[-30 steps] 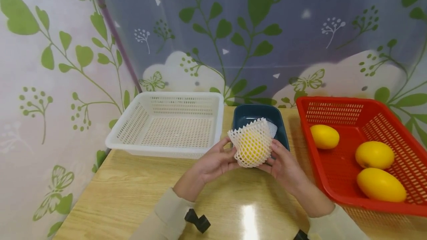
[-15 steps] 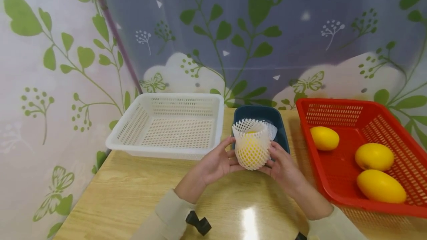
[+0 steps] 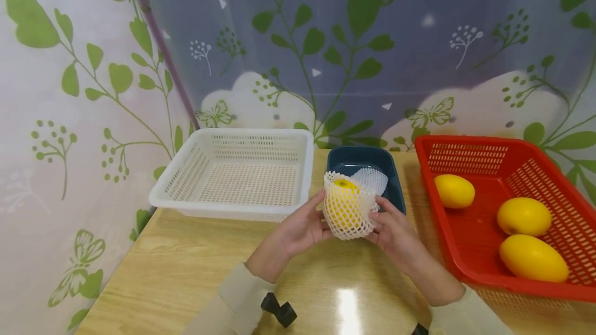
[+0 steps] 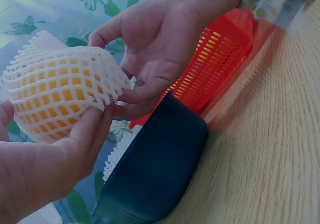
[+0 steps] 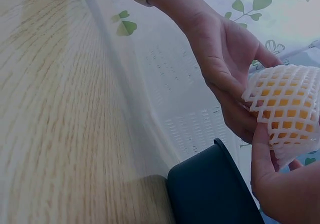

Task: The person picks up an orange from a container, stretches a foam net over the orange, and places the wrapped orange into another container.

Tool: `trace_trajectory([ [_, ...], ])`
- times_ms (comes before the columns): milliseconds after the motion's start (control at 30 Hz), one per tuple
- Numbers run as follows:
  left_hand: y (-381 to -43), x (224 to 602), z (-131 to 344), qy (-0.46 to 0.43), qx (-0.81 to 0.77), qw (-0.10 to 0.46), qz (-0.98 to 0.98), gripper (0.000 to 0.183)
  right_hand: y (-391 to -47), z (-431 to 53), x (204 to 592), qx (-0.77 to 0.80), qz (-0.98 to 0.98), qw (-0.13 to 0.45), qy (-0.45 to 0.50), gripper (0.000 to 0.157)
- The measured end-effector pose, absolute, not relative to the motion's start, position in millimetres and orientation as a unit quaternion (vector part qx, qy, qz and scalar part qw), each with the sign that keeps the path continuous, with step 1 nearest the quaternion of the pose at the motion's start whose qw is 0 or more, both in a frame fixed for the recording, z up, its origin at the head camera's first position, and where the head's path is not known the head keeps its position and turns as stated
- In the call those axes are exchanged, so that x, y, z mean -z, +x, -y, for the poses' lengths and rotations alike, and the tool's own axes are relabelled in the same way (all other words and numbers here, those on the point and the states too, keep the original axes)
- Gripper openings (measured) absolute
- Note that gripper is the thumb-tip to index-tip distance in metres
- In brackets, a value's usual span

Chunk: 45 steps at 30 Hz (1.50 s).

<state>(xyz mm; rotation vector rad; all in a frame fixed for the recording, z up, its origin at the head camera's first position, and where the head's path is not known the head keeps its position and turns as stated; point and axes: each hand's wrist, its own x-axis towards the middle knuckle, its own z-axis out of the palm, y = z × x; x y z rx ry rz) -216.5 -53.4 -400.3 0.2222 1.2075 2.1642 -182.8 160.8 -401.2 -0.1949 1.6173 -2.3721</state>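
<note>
A yellow oval fruit [image 3: 346, 184] sits in a white foam net sleeve [image 3: 348, 221], its top bare at the sleeve's mouth. My left hand [image 3: 298, 229] grips the sleeved fruit from the left side. From the right, my right hand [image 3: 396, 229] holds the sleeve, thumb and fingers against the netting. Both wrist views show the fruit lifted off the table between the two hands, the net [image 4: 60, 94] stretched round it. Behind it, another white foam net [image 3: 372, 180] lies in a dark blue bin [image 3: 360, 154].
A white perforated basket [image 3: 230, 211] stands left on the wooden table [image 3: 186, 262]. On the right, a red basket [image 3: 470, 221] carries three yellow fruits, one of them a near fruit [image 3: 533, 258]. A patterned cloth [image 3: 288, 40] hangs behind.
The sleeved fruit has turned in my hands: the net's mouth, first folded over the fruit, stood upright and now sits lower, with the fruit's yellow top exposed. Both hands stay nearly in place.
</note>
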Motion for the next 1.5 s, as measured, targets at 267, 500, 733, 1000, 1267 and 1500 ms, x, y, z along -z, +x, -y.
trace_trajectory([
  [267,-217.6,399.4,54.4,0.119,-0.823,0.309,-0.462,0.056,-185.0,-164.0,399.0,0.810,-0.560,0.148,-0.085,0.042],
  [500,-217.7,403.3,56.2,0.153,-0.822,0.305,-0.455,0.056,-187.6,-165.9,400.1,0.813,-0.548,0.168,-0.103,0.050],
  [733,-218.6,406.9,58.0,0.172,-0.821,0.312,-0.446,0.056,-187.1,-167.2,403.4,0.813,-0.541,0.169,-0.133,0.031],
  [1000,-217.6,403.0,57.1,0.148,-0.821,0.317,-0.451,0.036,-184.4,-167.7,402.2,0.809,-0.551,0.166,-0.119,0.030],
  [1267,-216.7,399.3,56.5,0.132,-0.811,0.320,-0.472,0.042,-183.7,-167.2,402.6,0.805,-0.561,0.162,-0.107,0.032],
  [1500,-216.8,398.1,57.5,0.140,-0.807,0.320,-0.477,0.052,-186.9,-169.0,402.6,0.809,-0.558,0.155,-0.101,0.029],
])
